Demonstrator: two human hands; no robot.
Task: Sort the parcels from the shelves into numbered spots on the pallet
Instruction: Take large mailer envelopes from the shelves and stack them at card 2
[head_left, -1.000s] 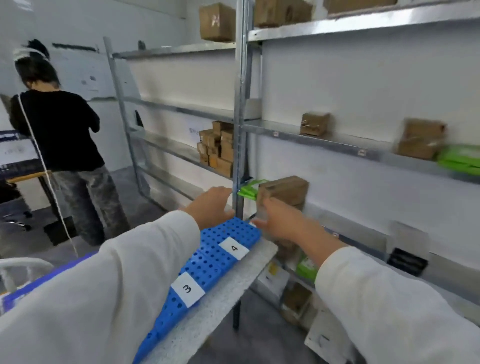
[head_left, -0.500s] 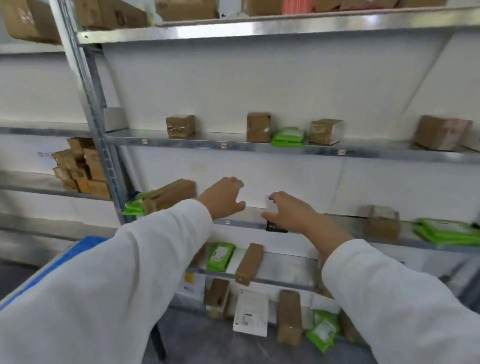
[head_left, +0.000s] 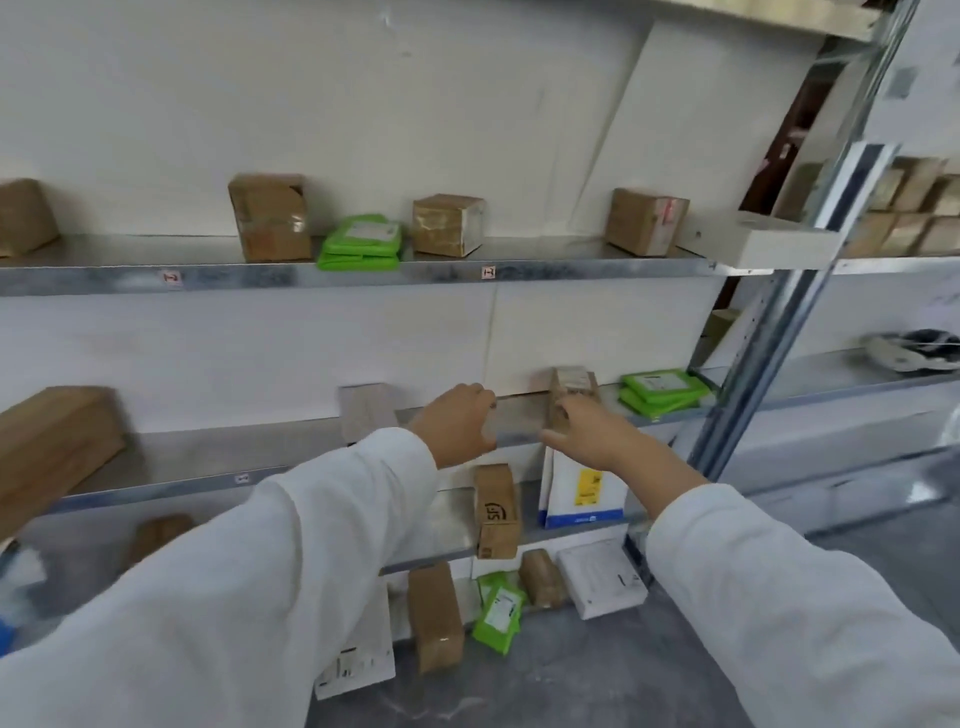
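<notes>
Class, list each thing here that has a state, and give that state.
Small box: upright.
Left hand: loosely curled, holding nothing.
Right hand: open, fingers at the small box.
Green packets beside it: stacked flat.
White bag: standing upright.
SF box: lying flat.

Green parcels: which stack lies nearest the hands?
The stack on the middle shelf, just right of the right hand. The others lie on the upper shelf and on the floor.

Brown boxes, green mailers w/ white labels, white sleeves, grey shelves
</notes>
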